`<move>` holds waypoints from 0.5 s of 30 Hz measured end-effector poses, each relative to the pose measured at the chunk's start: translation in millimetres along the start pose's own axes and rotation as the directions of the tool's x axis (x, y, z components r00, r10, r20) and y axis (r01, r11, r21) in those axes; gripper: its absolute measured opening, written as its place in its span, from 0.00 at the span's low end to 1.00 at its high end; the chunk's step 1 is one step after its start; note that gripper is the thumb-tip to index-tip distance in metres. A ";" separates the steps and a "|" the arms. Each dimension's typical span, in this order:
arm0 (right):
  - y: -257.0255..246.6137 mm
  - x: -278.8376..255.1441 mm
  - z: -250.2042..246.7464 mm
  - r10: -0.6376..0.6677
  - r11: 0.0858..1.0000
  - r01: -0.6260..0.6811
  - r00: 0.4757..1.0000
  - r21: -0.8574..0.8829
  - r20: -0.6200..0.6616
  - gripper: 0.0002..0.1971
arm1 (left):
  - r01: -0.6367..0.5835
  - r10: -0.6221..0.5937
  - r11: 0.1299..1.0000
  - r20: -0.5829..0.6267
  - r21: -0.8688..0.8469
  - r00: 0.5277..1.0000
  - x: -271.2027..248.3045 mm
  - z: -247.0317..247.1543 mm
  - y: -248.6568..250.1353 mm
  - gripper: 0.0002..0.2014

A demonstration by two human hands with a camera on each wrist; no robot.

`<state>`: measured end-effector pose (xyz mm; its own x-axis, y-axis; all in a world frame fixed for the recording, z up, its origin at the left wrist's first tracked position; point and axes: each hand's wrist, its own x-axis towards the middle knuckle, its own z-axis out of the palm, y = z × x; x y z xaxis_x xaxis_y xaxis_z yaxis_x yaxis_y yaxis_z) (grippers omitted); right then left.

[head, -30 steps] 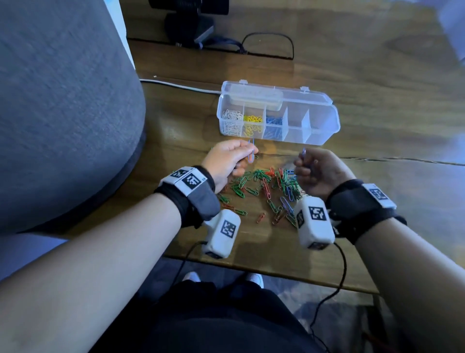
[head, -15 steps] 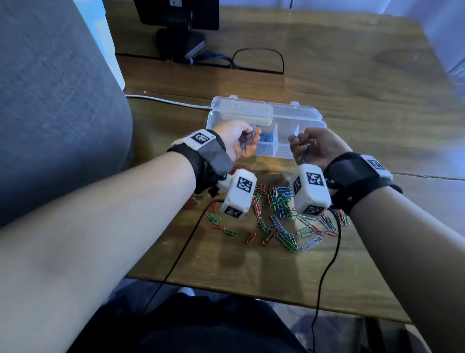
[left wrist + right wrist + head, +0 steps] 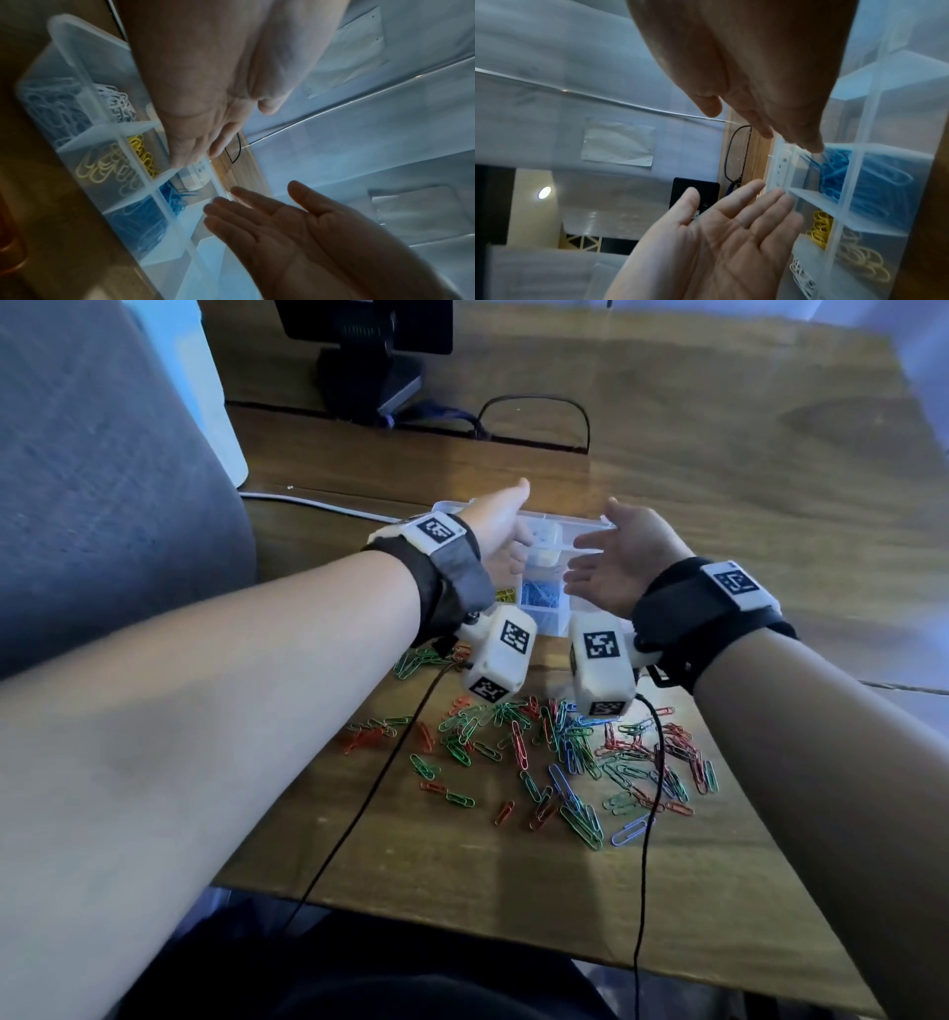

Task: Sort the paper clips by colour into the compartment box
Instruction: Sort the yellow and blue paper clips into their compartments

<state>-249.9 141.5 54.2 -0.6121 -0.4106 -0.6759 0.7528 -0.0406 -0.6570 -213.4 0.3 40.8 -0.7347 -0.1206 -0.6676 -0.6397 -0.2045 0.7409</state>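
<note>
Paper clips, loose [image 3: 560,752]: red, green and blue, a few pale ones, scattered on the desk [image 3: 462,865] below and behind both wrists, nearer the person than either hand. Two thin black cables [image 3: 359,793] from the wrist units trail across this heap.

Left hand [image 3: 500,526]: raised over the compartment box, palm turned toward the right hand, fingers straight and together, holding nothing.

Right hand [image 3: 613,557]: level with the left and just beside it, a gap between them, palm facing the left hand, fingers extended and slightly spread, holding nothing. In the right wrist view one fingertip [image 3: 813,147] sits just above the blue clips.

Compartment box [image 3: 544,626]: clear plastic, lid open, lying directly under and between the two hands, largely hidden by them in the head view.
- White paper clips [image 3: 118,105]: end compartment, beneath the left hand's outer side.
- Yellow paper clips [image 3: 144,156]: next compartment, beneath the left fingertips.
- Blue paper clips [image 3: 834,172]: third compartment, below the gap between the hands.
- Compartments past the blue one, under the right hand: contents cannot be made out.

Black looped cable [image 3: 534,415]: on the desk beyond the fingertips.

Monitor stand [image 3: 364,377]: dark, farther still, beyond the left hand.

Grey upholstered seat [image 3: 102,480]: well outside the left forearm.
</note>
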 end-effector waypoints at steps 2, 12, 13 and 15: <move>-3.2 -6.4 -2.3 -0.046 0.995 0.044 0.999 -0.091 -0.015 0.32 | -0.030 0.031 1.000 0.025 -0.002 0.999 -7.9 -2.1 -1.8 0.29; 60.8 -54.9 -72.2 -0.296 0.495 0.143 0.955 -0.857 -0.012 0.05 | -0.332 0.257 0.627 0.215 0.705 0.942 -61.7 13.3 -79.4 0.12; 71.3 -52.5 -79.7 -0.332 0.356 0.117 0.943 -0.927 -0.008 0.06 | -0.328 0.234 0.576 0.234 0.749 0.944 -62.6 18.2 -90.4 0.13; 90.5 -50.2 -86.1 -0.370 0.176 0.075 0.929 -0.982 0.005 0.08 | -0.311 0.203 0.465 0.243 0.829 0.949 -60.3 28.7 -111.5 0.17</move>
<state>-172.0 236.8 -0.1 -0.8456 -0.3714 -0.3835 -0.1518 0.8560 -0.4942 -104.3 58.2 0.6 -0.8814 0.0798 -0.4656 -0.2559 0.7478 0.6126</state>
